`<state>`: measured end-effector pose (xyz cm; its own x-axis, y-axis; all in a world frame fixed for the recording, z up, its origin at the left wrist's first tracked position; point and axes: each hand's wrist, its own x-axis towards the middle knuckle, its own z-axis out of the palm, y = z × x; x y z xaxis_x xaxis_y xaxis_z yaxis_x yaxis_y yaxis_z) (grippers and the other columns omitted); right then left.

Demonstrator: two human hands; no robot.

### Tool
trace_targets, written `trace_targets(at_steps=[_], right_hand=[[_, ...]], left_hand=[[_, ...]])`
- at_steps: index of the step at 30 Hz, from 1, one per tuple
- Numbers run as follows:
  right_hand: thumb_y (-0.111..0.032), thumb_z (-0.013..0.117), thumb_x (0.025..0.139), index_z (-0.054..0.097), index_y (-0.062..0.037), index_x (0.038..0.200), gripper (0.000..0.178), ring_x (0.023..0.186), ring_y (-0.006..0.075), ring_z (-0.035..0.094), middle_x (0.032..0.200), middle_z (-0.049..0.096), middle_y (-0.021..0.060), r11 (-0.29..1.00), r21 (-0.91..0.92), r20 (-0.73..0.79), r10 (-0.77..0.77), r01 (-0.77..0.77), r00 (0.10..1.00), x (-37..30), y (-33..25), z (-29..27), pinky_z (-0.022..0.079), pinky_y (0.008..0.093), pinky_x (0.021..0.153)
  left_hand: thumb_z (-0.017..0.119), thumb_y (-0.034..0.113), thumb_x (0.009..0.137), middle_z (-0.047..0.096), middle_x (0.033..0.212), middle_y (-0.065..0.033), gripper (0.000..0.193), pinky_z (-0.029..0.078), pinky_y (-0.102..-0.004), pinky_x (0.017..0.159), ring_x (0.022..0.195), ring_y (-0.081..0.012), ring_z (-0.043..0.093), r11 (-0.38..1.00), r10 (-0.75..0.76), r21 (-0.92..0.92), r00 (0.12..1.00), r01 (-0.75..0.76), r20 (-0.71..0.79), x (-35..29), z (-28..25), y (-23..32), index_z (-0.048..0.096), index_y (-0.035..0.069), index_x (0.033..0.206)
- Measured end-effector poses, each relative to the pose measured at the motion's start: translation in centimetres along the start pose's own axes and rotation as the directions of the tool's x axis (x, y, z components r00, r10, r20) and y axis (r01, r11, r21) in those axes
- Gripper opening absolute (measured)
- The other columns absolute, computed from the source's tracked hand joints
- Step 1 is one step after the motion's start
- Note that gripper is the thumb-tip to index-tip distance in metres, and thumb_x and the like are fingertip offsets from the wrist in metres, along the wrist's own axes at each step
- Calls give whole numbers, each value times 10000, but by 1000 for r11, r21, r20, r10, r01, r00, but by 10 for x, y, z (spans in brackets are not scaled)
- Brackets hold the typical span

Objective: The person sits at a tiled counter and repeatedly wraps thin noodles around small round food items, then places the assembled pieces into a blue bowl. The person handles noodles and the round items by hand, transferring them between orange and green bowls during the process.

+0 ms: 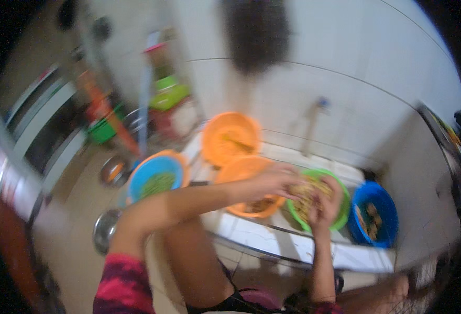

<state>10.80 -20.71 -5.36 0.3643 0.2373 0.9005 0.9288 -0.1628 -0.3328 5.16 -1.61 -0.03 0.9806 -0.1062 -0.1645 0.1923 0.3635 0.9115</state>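
My left hand [276,181] reaches across an orange basin to the left side of a bright green basin [345,210]. Its fingers look apart, though motion blurs them. My right hand [329,204] is over the right part of the green basin, its fingers curved and spread. Between the two hands lies a heap of pale yellow, thin pieces [305,201], whose kind I cannot make out. I see nothing clearly gripped in either hand. The near orange basin [236,170], partly covered by my left arm, holds brown bits [259,204].
A blue basin [391,214] with brown and orange pieces stands at the right. Another orange basin [209,137] is by the tiled wall. A light-blue basin [136,180] holds green pieces. Metal bowls [105,230] rest on the floor at left. The white ledge [251,236] bears several basins.
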Motion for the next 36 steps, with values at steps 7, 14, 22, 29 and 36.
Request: trace_targets(at_steps=[7, 14, 22, 29, 36], right_hand=[[-107, 601, 913, 628, -2, 992, 135, 1164, 376, 497, 1248, 518, 206, 963, -257, 36, -77, 84, 996, -12, 3, 2, 412, 469, 977], [-80, 583, 897, 653, 30, 1072, 219, 1178, 369, 519, 1261, 541, 227, 977, -196, 118, -61, 83, 991, -8, -17, -6, 392, 456, 1012], [-26, 626, 854, 667, 20, 897, 75, 973, 291, 605, 1054, 619, 188, 999, 7, 42, 45, -46, 998, 14, -6, -20, 482, 366, 854], [-90, 597, 920, 673, -4, 997, 138, 811, 111, 597, 938, 658, 47, 916, 54, -85, 400, -397, 912, -11, 94, -60, 484, 256, 708], [-48, 538, 820, 578, -57, 1263, 445, 1035, 366, 634, 1124, 657, 219, 802, -342, 499, 597, -490, 628, -121, 220, 16, 479, 445, 929]], left_hand=[[781, 107, 700, 634, 964, -129, 428, 579, -306, 554, 784, -215, 675, 992, 115, 87, 962, -97, -248, 9, 11, -16, 653, -53, 1076], [713, 110, 737, 664, 709, -72, 137, 559, -306, 544, 632, -155, 658, 896, 343, 355, 923, -266, -175, 15, 12, -15, 709, 10, 830], [636, 151, 917, 603, 1209, -74, 361, 463, -343, 1019, 1102, -211, 599, 826, 337, 472, 941, -308, 24, -33, -4, 7, 568, 63, 1260], [603, 219, 950, 609, 1173, -73, 381, 496, -307, 931, 1084, -153, 598, 983, 118, 157, 985, -98, -124, -39, 8, 10, 533, 10, 1261], [578, 247, 960, 610, 1155, -62, 361, 481, -296, 925, 1067, -143, 592, 962, 171, 242, 971, -127, -169, -39, 16, 12, 546, 31, 1247]])
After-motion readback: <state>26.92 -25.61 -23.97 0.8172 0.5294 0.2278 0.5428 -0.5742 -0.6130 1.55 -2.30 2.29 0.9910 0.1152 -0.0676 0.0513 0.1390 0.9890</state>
